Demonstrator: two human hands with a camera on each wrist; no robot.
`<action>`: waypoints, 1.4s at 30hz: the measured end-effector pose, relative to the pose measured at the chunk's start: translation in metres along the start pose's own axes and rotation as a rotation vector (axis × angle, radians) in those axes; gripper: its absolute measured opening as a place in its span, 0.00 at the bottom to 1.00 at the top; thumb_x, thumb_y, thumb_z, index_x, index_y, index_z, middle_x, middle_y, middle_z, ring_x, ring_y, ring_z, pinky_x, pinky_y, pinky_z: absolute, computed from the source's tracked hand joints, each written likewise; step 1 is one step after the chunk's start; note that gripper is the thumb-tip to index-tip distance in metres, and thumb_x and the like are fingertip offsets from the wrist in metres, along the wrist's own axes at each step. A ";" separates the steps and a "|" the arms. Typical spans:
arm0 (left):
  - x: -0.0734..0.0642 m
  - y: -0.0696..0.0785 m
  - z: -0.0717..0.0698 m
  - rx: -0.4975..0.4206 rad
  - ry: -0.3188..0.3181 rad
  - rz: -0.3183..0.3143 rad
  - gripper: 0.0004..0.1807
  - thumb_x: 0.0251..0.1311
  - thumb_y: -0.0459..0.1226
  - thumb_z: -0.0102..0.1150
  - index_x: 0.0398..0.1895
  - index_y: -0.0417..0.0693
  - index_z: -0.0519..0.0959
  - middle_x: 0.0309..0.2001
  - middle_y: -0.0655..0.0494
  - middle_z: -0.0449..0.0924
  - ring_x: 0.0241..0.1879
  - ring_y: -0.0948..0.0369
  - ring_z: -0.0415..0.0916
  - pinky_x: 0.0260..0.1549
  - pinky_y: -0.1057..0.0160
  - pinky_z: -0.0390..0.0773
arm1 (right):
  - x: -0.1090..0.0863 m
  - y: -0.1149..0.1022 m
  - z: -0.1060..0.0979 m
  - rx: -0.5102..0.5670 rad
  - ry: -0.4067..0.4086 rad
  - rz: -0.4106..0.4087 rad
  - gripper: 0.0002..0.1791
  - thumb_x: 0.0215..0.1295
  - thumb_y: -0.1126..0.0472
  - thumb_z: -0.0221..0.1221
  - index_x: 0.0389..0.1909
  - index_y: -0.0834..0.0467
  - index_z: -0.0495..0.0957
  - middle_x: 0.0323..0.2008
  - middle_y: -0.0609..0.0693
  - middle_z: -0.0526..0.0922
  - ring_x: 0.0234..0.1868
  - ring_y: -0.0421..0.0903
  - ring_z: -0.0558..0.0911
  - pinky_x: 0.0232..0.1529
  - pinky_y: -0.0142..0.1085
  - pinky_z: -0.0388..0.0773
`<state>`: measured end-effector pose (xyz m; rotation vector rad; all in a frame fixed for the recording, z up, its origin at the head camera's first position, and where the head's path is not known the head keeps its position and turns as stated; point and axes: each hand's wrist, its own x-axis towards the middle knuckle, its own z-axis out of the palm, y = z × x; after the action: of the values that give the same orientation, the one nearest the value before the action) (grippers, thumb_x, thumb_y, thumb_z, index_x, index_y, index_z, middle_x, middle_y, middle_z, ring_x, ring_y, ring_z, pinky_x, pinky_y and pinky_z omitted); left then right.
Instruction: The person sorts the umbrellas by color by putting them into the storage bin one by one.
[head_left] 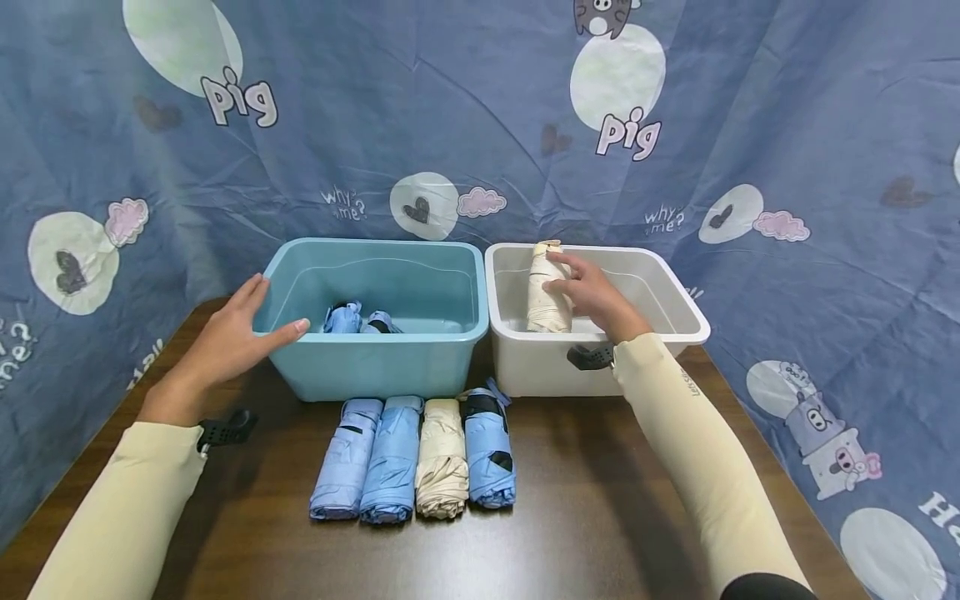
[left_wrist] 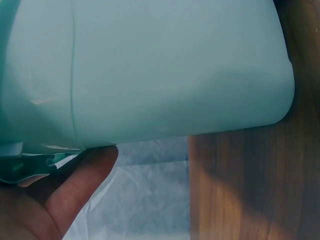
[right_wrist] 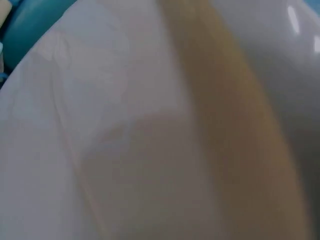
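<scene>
In the head view my left hand (head_left: 227, 342) rests at the left front corner of a teal bin (head_left: 378, 367), thumb stretched over the front rim. The left wrist view has a straight finger (left_wrist: 82, 187) lying against the bin's outer wall, under the rim. My right hand (head_left: 592, 296) grips a cream folded umbrella (head_left: 547, 292) from its right side, inside a white bin (head_left: 555, 367). That umbrella stands lengthwise near the bin's left wall. In the right wrist view only blurred pale surfaces show, the white bin wall (right_wrist: 125, 175) filling most of it.
Two blue folded umbrellas (head_left: 343, 317) lie in the teal bin. On the brown table (head_left: 540, 542) in front, a row of several rolled umbrellas lies side by side, blue ones (head_left: 390, 467) and a cream one (head_left: 442, 467). A patterned blue cloth (head_left: 480, 125) hangs behind the bins.
</scene>
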<state>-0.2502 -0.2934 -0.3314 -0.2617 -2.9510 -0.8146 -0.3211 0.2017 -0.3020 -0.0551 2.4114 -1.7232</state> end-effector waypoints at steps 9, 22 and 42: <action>-0.001 0.003 0.001 -0.006 -0.004 -0.008 0.57 0.60 0.63 0.52 0.76 0.44 0.32 0.77 0.45 0.25 0.72 0.33 0.35 0.57 0.26 0.48 | 0.002 0.003 0.000 -0.100 -0.059 0.051 0.36 0.65 0.66 0.59 0.73 0.48 0.60 0.59 0.63 0.65 0.52 0.54 0.73 0.49 0.54 0.76; 0.002 0.001 -0.001 -0.006 -0.011 -0.008 0.57 0.61 0.63 0.52 0.76 0.44 0.32 0.77 0.46 0.23 0.72 0.34 0.33 0.57 0.25 0.48 | 0.005 0.008 0.000 -0.270 -0.115 0.148 0.36 0.62 0.67 0.61 0.71 0.50 0.63 0.57 0.57 0.64 0.34 0.48 0.70 0.36 0.40 0.71; -0.001 0.003 -0.001 0.002 -0.011 -0.005 0.56 0.61 0.62 0.51 0.76 0.42 0.33 0.77 0.44 0.25 0.71 0.32 0.34 0.56 0.25 0.48 | 0.004 0.007 0.000 -0.224 -0.091 0.241 0.36 0.65 0.68 0.55 0.74 0.52 0.57 0.62 0.63 0.70 0.64 0.66 0.68 0.61 0.58 0.66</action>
<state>-0.2483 -0.2913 -0.3292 -0.2592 -2.9639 -0.8131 -0.3246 0.2035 -0.3092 0.1207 2.4186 -1.3165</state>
